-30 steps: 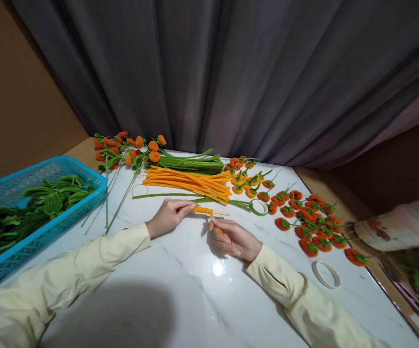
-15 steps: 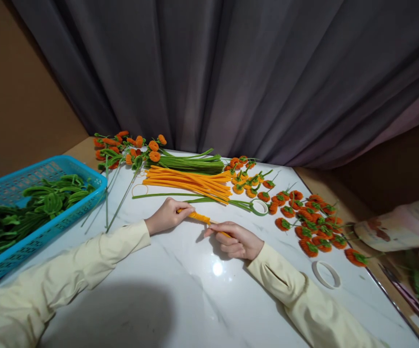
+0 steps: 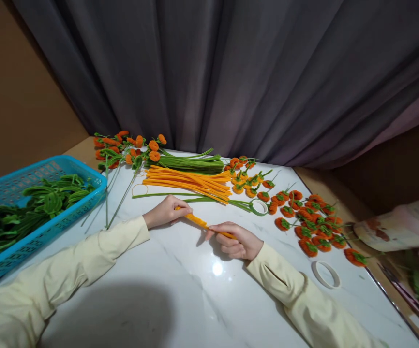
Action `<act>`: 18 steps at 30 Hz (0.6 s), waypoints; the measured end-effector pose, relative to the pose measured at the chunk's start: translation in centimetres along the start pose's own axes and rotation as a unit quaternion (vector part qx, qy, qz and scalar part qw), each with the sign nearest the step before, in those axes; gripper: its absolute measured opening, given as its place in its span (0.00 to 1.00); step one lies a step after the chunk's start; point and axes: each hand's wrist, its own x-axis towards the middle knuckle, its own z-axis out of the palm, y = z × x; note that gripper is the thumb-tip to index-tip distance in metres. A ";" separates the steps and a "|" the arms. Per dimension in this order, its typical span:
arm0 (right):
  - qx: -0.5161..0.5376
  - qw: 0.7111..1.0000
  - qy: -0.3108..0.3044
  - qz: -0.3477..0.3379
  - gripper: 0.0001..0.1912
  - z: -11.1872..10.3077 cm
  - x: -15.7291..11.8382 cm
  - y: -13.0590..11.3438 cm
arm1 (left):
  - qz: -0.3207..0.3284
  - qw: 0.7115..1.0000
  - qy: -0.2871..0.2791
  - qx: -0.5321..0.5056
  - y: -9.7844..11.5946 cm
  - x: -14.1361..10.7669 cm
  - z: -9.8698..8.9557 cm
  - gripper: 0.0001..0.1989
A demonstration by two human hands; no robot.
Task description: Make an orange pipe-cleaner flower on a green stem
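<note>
Near the middle of the white table, an orange coiled fuzzy piece (image 3: pixel 196 221) stretches between my two hands. My left hand (image 3: pixel 172 211) pinches its upper left end between thumb and fingers. The lower right end, a thin orange length, is held by my right hand (image 3: pixel 235 239), with the fingers curled round it and the tip sticking out past the index finger. Just beyond my hands lies a pile of straight orange pipe cleaners (image 3: pixel 187 180), with a green bundle (image 3: pixel 191 163) behind it.
At the left stands a blue basket (image 3: pixel 102 182) of green leaf pieces. Orange flowers with stems (image 3: pixel 154 156) lie at the back left, and orange flower heads (image 3: pixel 308 248) at the right. White tape ring (image 3: pixel 326 274) and green tape roll (image 3: pixel 259 207) lie right of my hands.
My left hand has shifted slightly up and left. The coiled piece between my hands looks looser, with its ridges showing more. My right hand has barely moved.
</note>
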 end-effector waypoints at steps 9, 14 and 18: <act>-0.039 0.998 -0.045 -0.032 0.11 0.6 0.1 0.4 | -0.039 0.989 -0.104 -0.095 -0.3 0.2 -1.3 0.15; -0.026 0.997 -0.043 -0.061 0.11 0.4 0.2 0.8 | -0.040 0.988 -0.122 -0.090 0.3 0.0 -1.1 0.14; -0.036 0.996 -0.032 -0.072 0.10 0.3 0.3 0.9 | -0.048 0.984 -0.133 -0.105 0.2 0.0 -0.9 0.12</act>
